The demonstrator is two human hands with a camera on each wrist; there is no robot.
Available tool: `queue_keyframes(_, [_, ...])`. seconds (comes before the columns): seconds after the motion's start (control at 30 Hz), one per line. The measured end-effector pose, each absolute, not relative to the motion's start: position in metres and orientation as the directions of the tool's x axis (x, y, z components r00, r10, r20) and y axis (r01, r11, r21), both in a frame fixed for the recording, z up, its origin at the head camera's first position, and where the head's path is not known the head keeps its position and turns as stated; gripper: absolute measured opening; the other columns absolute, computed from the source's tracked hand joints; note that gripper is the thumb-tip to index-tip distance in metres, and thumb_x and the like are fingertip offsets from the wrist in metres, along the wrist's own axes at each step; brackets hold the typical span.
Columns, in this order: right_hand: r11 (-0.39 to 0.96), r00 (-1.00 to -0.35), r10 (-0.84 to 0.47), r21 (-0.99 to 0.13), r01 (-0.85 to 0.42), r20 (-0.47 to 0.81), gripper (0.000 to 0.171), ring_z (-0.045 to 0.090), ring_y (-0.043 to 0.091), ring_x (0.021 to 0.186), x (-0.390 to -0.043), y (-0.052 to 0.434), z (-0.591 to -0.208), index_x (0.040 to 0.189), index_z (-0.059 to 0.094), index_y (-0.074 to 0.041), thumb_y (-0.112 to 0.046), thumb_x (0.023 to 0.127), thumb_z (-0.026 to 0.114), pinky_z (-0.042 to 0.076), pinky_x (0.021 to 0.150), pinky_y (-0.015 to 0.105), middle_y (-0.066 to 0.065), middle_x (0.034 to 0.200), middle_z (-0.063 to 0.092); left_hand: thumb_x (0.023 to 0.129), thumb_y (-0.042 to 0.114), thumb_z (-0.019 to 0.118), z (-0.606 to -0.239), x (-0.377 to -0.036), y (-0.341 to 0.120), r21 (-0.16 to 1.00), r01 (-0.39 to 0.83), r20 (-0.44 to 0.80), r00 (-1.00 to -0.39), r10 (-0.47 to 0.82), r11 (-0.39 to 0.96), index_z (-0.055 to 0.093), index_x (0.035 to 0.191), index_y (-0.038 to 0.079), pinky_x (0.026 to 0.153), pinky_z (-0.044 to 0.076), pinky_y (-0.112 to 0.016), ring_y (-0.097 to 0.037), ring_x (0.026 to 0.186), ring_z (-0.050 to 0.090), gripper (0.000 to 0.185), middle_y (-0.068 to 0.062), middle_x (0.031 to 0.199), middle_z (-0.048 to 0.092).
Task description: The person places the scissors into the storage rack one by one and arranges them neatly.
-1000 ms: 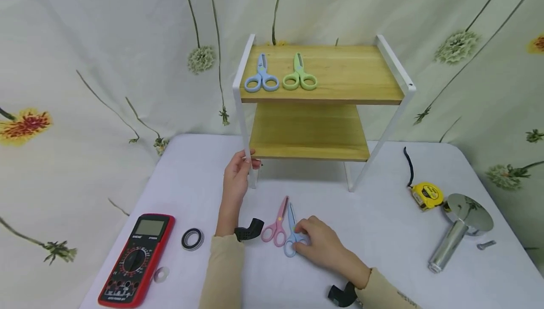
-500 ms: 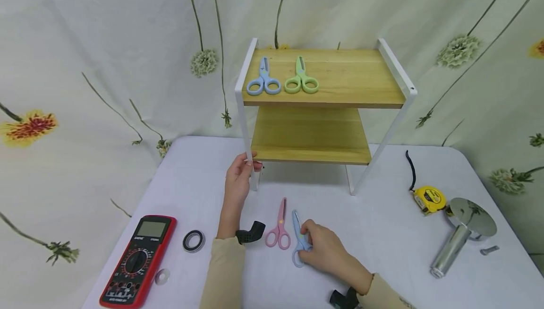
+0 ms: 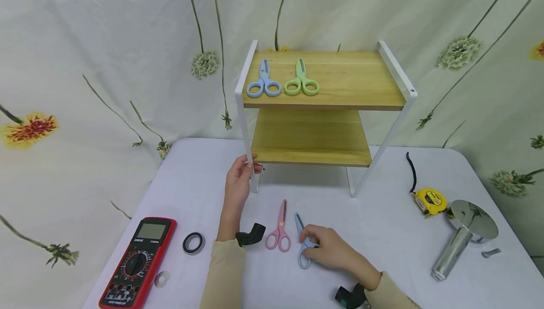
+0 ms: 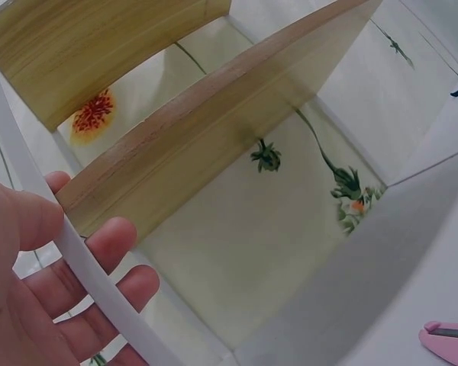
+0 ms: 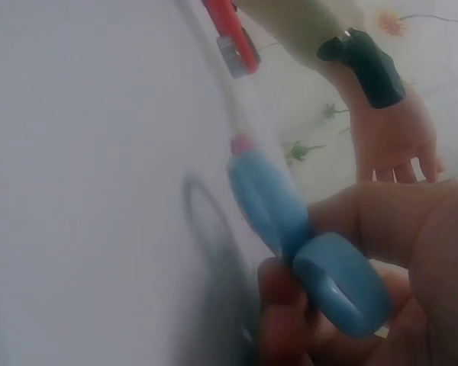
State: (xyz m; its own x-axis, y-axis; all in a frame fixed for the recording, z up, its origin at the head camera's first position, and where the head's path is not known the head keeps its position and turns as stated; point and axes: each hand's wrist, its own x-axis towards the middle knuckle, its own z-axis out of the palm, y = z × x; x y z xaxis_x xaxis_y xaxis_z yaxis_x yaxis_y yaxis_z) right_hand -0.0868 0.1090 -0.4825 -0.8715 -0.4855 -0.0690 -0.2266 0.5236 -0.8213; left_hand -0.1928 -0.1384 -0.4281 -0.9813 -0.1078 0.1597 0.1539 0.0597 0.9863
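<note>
Blue scissors (image 3: 302, 247) slid rightward, pinched by right hand (image 3: 329, 252); left hand (image 3: 238, 181) clasps rack leg (image 3: 246, 146).

Blue scissors (image 5: 305, 252) are pinched at the handle loops by the right hand (image 5: 382, 252) above the white tabletop (image 5: 84, 191), with the left hand (image 5: 393, 141) seen beyond.

Both arms wear long, cream-beige sleeves of soft knit that end at the wrists. A black wrist-mounted device (image 3: 250, 233) with a rounded, angled housing sits strapped on the left wrist, and a matching black one (image 3: 350, 296) sits on the right wrist. The left hand (image 3: 238, 181) and right hand (image 3: 333, 252) are bare, with no gloves or rings visible.
</note>
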Motion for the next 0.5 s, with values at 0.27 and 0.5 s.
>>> queue_keyframes(0.27, [0.400,-0.839,-0.531,-0.908,-0.122,-0.121,0.015,0.040,-0.001,0.060,-0.097,0.120,-0.482,0.098,0.074,-0.004,-0.011,0.084,0.073,0.035,0.060,0.018,-0.011,0.062,0.045,0.107,0.008,0.044,-0.429,-0.193,-0.138,0.984,0.159,0.167,-0.980,-0.107,0.076,0.061,0.131,0.002,0.108,0.047,-0.046,-0.005,0.089,0.066,0.030,-0.018,0.100,0.070])
queue_keyframes(0.5, [0.279,-0.815,-0.561,-0.960,-0.021,-0.145,0.020,0.051,0.002,0.057,-0.102,0.124,-0.481,0.103,0.070,0.008,-0.002,0.087,0.066,0.043,0.057,0.017,-0.001,0.069,0.063,0.107,0.008,0.044,-0.429,-0.193,-0.139,0.985,0.160,0.166,-0.980,-0.110,0.061,0.062,0.129,0.001,0.106,0.047,-0.046,-0.006,0.088,0.066,0.029,-0.011,0.095,0.070])
